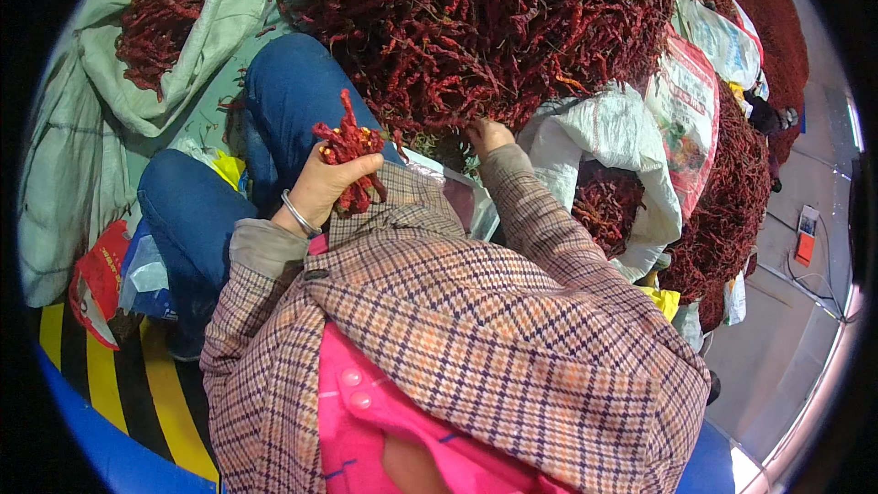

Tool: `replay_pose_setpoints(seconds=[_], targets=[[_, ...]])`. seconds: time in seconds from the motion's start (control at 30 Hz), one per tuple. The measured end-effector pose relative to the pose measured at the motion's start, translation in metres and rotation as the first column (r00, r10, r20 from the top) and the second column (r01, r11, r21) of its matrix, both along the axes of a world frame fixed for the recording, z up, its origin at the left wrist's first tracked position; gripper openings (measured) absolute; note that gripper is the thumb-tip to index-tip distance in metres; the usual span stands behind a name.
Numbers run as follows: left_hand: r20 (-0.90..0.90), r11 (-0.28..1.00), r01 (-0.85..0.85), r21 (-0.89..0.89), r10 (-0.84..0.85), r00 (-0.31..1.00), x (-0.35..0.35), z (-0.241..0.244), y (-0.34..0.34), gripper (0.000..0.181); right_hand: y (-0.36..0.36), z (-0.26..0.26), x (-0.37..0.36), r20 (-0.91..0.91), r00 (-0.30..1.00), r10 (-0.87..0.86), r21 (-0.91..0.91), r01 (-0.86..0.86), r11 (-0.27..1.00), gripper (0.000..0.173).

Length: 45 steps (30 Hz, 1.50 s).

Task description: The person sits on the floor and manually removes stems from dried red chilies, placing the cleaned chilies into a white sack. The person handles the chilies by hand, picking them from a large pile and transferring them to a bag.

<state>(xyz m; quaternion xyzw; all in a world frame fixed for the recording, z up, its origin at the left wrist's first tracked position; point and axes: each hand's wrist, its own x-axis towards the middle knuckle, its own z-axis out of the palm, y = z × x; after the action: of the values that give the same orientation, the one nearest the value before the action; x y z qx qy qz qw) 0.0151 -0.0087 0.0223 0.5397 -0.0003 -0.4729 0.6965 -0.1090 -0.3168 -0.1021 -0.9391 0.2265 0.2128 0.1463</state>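
Note:
My left hand (328, 178) is closed around a bunch of dried red chili peppers (351, 144) above my thigh, with pale yellowish ends showing at the top of the bunch. A silver bangle (300, 213) circles that wrist. My right hand (490, 136) is at the near edge of a large heap of dried chilies (480, 27). Its fingertips touch or lie very near the chilies there, but they are partly hidden, so I cannot tell whether they pinch one. Just right of that forearm stands a white woven sack (603, 113) with its rim rolled down and chilies (607, 206) inside.
At the upper left, an open pale woven sack (175, 106) holds more chilies (168, 14). A printed red-and-white sack (686, 110) and further chili heaps (727, 219) are on the right. Red packaging (103, 281) lies by my leg, near yellow-and-black floor stripes (154, 384).

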Motion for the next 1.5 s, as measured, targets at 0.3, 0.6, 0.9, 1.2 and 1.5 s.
replay_pose_setpoints(seconds=[0.3,0.6,0.9,1.2,1.5], targets=[[-0.017,0.995,0.002,-0.103,-0.004,1.000,0.001,0.003,-0.013,0.028,0.026,0.084,0.022,0.298,0.949,0.105,0.056,-0.127,0.990,0.024],[0.281,0.993,-0.116,-0.008,0.113,0.953,-0.003,-0.003,-0.011,0.016,0.147,0.132,0.044,0.533,0.846,0.011,0.516,-0.335,0.788,0.016],[-0.152,0.964,-0.261,-0.051,0.251,0.956,0.005,-0.019,0.002,0.014,0.113,0.162,0.017,0.381,0.922,-0.067,0.668,-0.224,0.710,0.021],[-0.194,0.980,-0.192,-0.048,0.179,0.964,0.005,-0.015,0.002,0.019,0.013,0.009,-0.051,-0.133,0.939,-0.317,0.061,0.327,0.943,0.034],[-0.246,0.979,-0.198,-0.039,0.182,0.952,0.006,-0.015,-0.003,0.015,-0.014,-0.045,-0.069,0.038,0.845,-0.533,0.184,0.519,0.835,0.028]])
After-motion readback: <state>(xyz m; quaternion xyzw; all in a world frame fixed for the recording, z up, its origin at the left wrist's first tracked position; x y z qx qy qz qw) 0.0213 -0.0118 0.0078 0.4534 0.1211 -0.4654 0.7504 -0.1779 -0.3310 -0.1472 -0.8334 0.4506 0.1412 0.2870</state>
